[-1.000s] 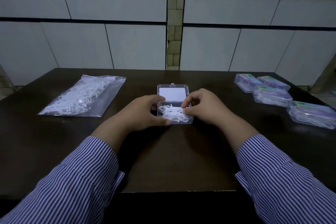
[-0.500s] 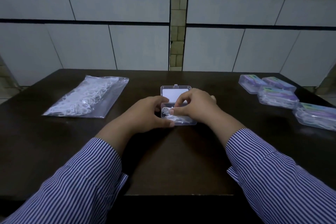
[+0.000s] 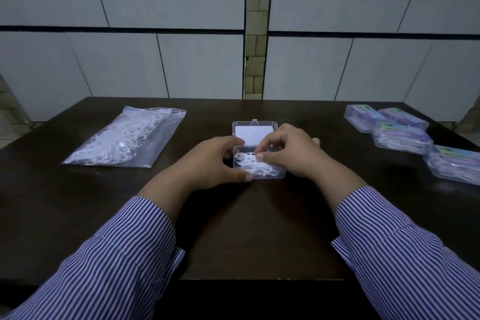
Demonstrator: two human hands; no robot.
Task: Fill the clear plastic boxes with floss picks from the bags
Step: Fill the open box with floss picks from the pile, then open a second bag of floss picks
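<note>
One open clear box (image 3: 270, 175) sits at the middle of a dark table (image 3: 259, 228), its lid (image 3: 254, 131) folded back toward the wall, a heap of white floss picks (image 3: 250, 163) inside. The left hand (image 3: 215, 163) grips the box's left end, thumb along the near edge. The right hand (image 3: 291, 150) reaches over the box from the right, fingertips (image 3: 259, 156) curled down and pinching at the picks.

One zip bag (image 3: 127, 138) of loose white picks lies flat to the left, well apart from the box. Four closed boxes (image 3: 400, 135) with purple labels lie in a cluster along the table's right side, each holding picks. Striped sleeves (image 3: 117, 262) cover both forearms. A tiled wall (image 3: 181, 60) stands behind the table.
</note>
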